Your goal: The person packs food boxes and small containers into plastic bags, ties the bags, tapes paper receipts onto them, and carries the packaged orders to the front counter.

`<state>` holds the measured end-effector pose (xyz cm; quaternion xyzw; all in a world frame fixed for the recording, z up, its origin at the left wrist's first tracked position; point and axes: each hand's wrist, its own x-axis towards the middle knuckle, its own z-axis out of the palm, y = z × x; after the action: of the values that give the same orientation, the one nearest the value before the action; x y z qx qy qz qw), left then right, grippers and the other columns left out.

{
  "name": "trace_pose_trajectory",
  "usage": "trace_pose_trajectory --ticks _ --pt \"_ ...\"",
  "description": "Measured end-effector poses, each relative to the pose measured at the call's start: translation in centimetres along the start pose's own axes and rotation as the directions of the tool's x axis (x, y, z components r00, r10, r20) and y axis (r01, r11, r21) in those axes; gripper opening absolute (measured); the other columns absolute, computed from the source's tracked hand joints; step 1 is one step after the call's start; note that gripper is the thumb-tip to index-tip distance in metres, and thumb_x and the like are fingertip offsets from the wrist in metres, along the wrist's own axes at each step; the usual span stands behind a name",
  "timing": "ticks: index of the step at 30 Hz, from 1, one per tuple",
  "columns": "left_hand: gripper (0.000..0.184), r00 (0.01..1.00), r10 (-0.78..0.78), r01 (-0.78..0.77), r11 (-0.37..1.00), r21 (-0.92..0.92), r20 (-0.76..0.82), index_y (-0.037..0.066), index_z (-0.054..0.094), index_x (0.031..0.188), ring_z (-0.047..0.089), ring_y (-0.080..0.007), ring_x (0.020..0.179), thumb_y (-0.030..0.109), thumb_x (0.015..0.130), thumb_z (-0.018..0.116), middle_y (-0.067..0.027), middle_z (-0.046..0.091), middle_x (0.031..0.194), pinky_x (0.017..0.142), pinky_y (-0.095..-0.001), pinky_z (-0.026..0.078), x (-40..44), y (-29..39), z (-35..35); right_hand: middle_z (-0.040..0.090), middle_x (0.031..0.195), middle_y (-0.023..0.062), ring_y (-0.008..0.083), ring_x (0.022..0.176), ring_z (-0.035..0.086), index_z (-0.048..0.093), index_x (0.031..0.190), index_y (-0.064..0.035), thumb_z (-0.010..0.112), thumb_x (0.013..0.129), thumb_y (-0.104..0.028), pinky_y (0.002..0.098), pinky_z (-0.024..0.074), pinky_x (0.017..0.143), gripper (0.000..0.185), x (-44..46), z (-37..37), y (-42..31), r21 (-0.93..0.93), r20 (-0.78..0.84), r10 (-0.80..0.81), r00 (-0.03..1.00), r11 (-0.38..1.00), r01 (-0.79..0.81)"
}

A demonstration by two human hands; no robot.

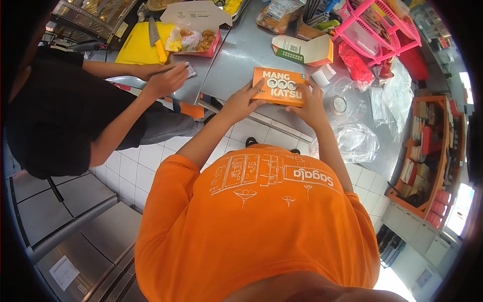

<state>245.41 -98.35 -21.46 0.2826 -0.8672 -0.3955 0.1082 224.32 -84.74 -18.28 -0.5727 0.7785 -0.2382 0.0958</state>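
Between both hands [242,103] [313,108], an orange box [279,86]

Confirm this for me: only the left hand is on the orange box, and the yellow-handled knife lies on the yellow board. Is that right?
Not quite: the right hand is on the orange box too, at the side opposite the left hand, as the head view shows. The yellow-handled knife does lie on the yellow board.
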Motion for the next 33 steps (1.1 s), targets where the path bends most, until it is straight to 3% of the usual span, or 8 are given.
trace_pose_trajectory --ticks 3,6,15,18,23,27,30,33 --pt "0.065 0.998 0.043 -0.044 0.999 -0.027 -0.043 0.020 0.028 0.146 0.055 -0.0337 0.107 0.035 0.090 0.057 -0.0175 0.044 0.136 0.085 -0.0361 0.047 -0.3 -0.3 0.4 0.023 0.146 0.0236 0.0403 0.133 0.031 0.037 0.140 -0.0115 0.073 0.078 -0.024 0.0469 0.0337 0.105 0.072 -0.8 0.2 1.7 0.232 0.154 0.021 0.988 0.971 -0.057" --pt "0.067 0.992 0.092 -0.094 0.996 -0.013 -0.092 0.017 0.027 0.146 0.059 -0.0335 0.100 0.035 0.089 0.057 -0.0188 0.041 0.137 0.084 -0.0373 0.048 -0.3 -0.5 0.8 0.019 0.147 0.0286 0.0440 0.134 0.026 0.027 0.145 -0.0103 0.066 0.084 -0.025 0.0454 0.0349 0.104 0.073 -1.2 2.3 3.0 0.357 0.091 -0.020 0.996 0.934 -0.014" --pt "0.071 0.984 0.152 -0.138 0.979 0.150 -0.090 0.016 0.027 0.145 0.060 -0.0405 0.098 0.044 0.087 0.057 -0.0296 0.037 0.137 0.081 -0.0417 0.050 0.0 -1.3 1.1 0.022 0.147 0.0267 0.0434 0.133 0.028 0.022 0.146 -0.0069 0.057 0.089 -0.030 0.0439 0.0310 0.106 0.071 -2.0 3.3 2.7 -0.028 0.102 0.017 0.995 0.999 -0.014" --pt "0.074 0.974 0.203 -0.171 0.950 0.259 -0.101 0.015 0.027 0.145 0.058 -0.0443 0.100 0.046 0.085 0.058 -0.0346 0.036 0.135 0.081 -0.0430 0.050 0.0 -2.0 1.9 0.018 0.148 0.0276 0.0380 0.138 0.022 0.026 0.145 -0.0075 0.064 0.081 -0.047 0.0493 0.0233 0.110 0.085 -2.2 2.6 2.1 -0.384 0.053 -0.072 0.996 0.919 0.087" --pt "0.079 0.978 0.200 -0.172 0.937 0.304 -0.063 0.012 0.025 0.146 0.055 -0.0480 0.104 0.045 0.083 0.061 -0.0370 0.035 0.134 0.084 -0.0453 0.049 0.1 -1.3 1.4 0.022 0.146 0.0282 0.0393 0.137 0.022 0.025 0.145 -0.0091 0.081 0.057 -0.049 0.0518 0.0186 0.111 0.111 2.4 2.2 1.7 -0.202 0.181 -0.329 0.927 0.910 0.362" --pt "0.079 0.967 0.244 -0.220 0.945 0.243 -0.073 0.005 0.018 0.146 0.044 -0.0488 0.118 0.037 0.087 0.059 -0.0376 0.030 0.138 0.095 -0.0462 0.041 0.1 -1.3 1.7 0.047 0.126 0.0244 0.0384 0.118 0.044 0.021 0.147 -0.0202 0.084 0.048 -0.036 0.0461 0.0341 0.098 0.118 7.3 2.6 -2.1 -0.182 0.504 -0.271 0.820 0.895 0.407" --pt "0.071 0.929 0.279 -0.253 0.959 0.131 -0.245 0.000 0.011 0.146 0.031 -0.0436 0.132 0.032 0.095 0.048 -0.0324 0.021 0.145 0.107 -0.0442 0.028 -0.7 -3.6 3.2 0.051 0.114 0.0214 0.0362 0.106 0.050 0.023 0.146 -0.0252 0.081 0.046 -0.031 0.0435 0.0386 0.092 0.116 6.5 2.2 -2.6 -0.189 0.406 -0.297 0.864 0.898 0.398" --pt "0.066 0.882 -0.160 -0.088 0.869 -0.487 -0.444 0.002 0.011 0.147 0.033 -0.0351 0.132 0.037 0.099 0.038 -0.0228 0.023 0.148 0.107 -0.0412 0.027 -3.8 -2.9 4.0 0.050 0.114 0.0220 0.0367 0.107 0.050 0.026 0.145 -0.0255 0.080 0.047 -0.029 0.0442 0.0387 0.092 0.112 4.7 1.6 -2.9 -0.102 0.335 -0.334 0.881 0.917 0.386"
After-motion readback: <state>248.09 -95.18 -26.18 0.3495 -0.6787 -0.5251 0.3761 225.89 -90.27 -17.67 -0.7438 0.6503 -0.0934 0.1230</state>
